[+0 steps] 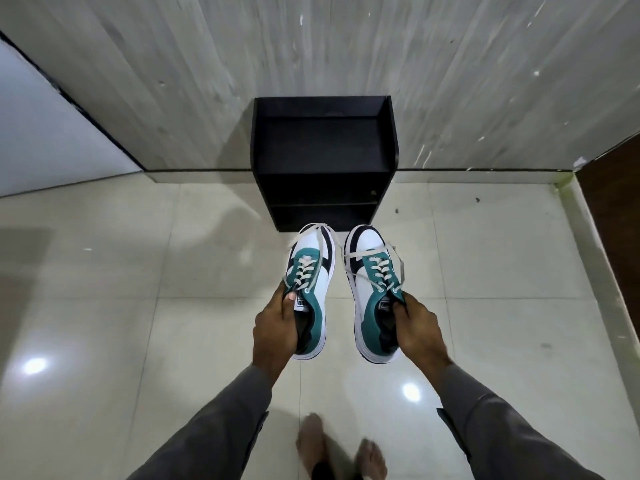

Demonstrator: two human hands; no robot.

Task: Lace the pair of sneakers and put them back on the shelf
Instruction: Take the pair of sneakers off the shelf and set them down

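I hold two white, teal and black sneakers in the air, toes pointing away from me. My left hand (275, 332) grips the left sneaker (317, 268) at its collar, thumb on the tongue. My right hand (417, 327) grips the right sneaker (367, 271) at its collar. Both shoes are laced with cream laces; loose lace ends trail over the toes and sides. A small black shelf (323, 147) stands against the wall straight ahead, just beyond the toes, with an open top tier and lower tiers that look bare.
Glossy cream floor tiles (138, 271) spread all around, with light glare spots. A grey streaked wall (346, 46) is behind the shelf. A white panel (45, 133) is at the left and a dark wooden surface (616, 188) at the right. My bare feet (341, 448) show below.
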